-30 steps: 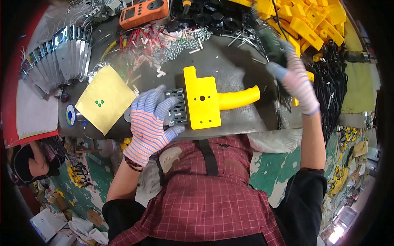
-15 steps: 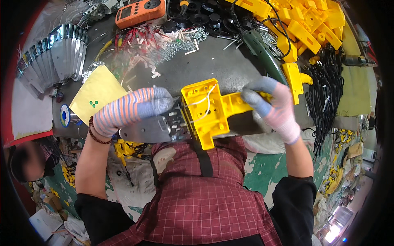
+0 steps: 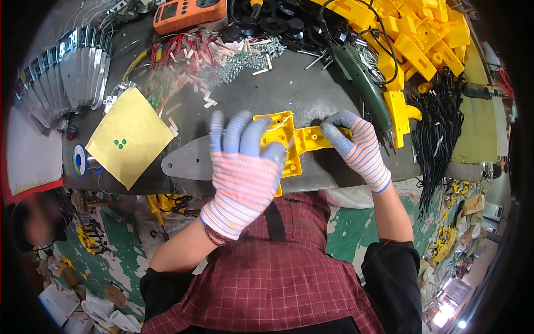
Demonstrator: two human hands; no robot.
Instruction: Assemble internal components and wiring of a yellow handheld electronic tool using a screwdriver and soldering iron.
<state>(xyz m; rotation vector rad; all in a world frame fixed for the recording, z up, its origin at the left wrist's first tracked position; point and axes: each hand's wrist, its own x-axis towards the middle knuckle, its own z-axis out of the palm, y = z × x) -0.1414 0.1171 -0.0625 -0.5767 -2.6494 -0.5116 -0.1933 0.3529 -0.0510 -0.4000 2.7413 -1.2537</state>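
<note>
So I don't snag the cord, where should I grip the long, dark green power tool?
I'd grip the dark green power tool mid-body, probably from above-left: its black cord leaves the far end; yellow plastic parts crowd its right.

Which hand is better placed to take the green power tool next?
Probably the right hand: nearer the green power tool, though holding the yellow housing by its handle. The left hand is farther, partly over the housing's body.
</note>
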